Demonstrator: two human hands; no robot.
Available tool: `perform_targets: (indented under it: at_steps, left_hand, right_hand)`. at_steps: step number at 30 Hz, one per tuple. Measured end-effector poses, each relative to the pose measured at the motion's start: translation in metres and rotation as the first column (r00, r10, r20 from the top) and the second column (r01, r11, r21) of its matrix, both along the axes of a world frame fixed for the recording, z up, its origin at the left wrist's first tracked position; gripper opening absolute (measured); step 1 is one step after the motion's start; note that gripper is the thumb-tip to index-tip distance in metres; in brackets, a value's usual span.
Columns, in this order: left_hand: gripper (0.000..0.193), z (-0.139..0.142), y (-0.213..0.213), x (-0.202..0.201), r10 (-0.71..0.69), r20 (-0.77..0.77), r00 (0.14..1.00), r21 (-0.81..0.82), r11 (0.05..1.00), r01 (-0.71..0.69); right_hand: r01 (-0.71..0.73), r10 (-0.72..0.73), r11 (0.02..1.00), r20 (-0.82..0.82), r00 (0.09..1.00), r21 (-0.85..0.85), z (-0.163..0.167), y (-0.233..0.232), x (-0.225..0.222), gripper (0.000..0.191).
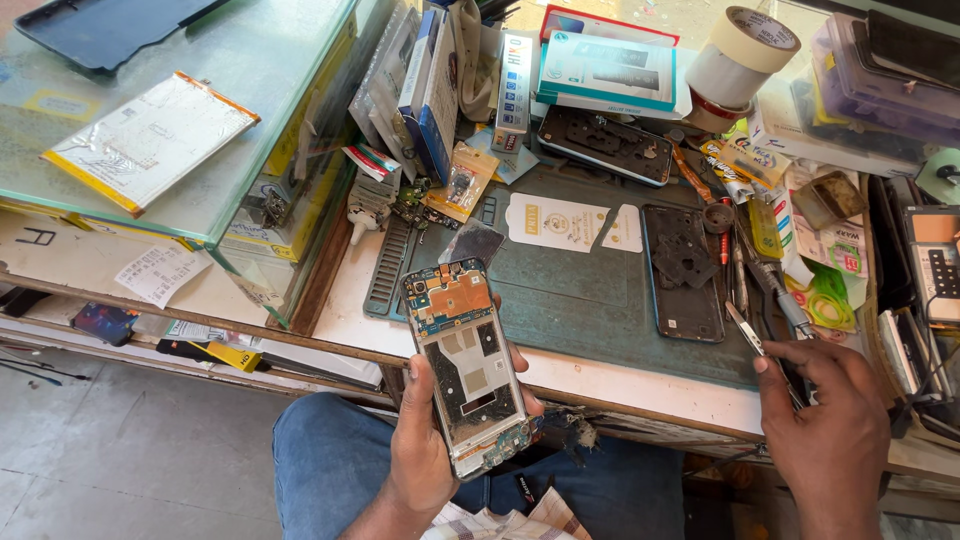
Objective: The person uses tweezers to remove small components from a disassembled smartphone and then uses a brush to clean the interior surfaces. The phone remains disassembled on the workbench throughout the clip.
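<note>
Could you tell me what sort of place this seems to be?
Probably a phone repair bench: the left hand holds an opened phone, the right hand tweezers, above a repair mat.

The opened phone [467, 368] hides the left hand's [425, 450] palm; only the fingers' [524, 362] tips show past its right edge. Right of the phone, the right hand [830, 425] is cut off at the wrist by the bottom edge and hides the tweezers' [748, 333] rear end. The phone's small board parts are too small to tell.

three opened phones [467, 365]; two tape rolls [740, 55]
</note>
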State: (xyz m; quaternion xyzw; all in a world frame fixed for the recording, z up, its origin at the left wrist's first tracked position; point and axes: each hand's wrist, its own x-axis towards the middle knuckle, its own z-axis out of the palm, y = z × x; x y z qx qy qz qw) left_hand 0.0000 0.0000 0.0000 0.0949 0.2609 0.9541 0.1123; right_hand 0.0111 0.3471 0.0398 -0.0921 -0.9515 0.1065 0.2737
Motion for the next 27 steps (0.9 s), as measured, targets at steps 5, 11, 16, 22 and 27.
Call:
perform_targets:
  at_steps: [5,11,16,22,27]
  left_hand:
    - [0.075,-0.004,-0.013,0.004,0.034,-0.038,0.999,-0.008,0.999,-0.034]
    - [0.077,-0.003,-0.028,0.013,0.071,0.014,0.997,-0.083,0.994,-0.070]
    - [0.079,0.022,0.047,0.013,0.129,0.058,0.990,-0.036,0.991,-0.127]
    - [0.077,0.020,0.045,0.015,0.128,0.033,0.991,-0.065,0.990,-0.125]
    - [0.076,0.019,0.040,0.017,0.014,0.022,1.000,0.032,0.999,-0.014]
  right_hand:
    - [0.018,-0.018,1.000,0.010,1.000,-0.021,0.008,-0.024,0.001,0.017]
    - [0.011,-0.017,0.990,-0.045,0.999,-0.138,0.020,-0.046,0.010,0.019]
    - [0.024,-0.020,0.990,0.027,0.999,-0.136,0.058,0.023,0.005,0.020]
    - [0.115,-0.122,0.992,0.273,0.954,0.043,0.053,0.037,0.004,0.031]
    - [0.070,-0.121,0.987,0.396,0.910,0.141,0.053,0.051,0.007,0.037]
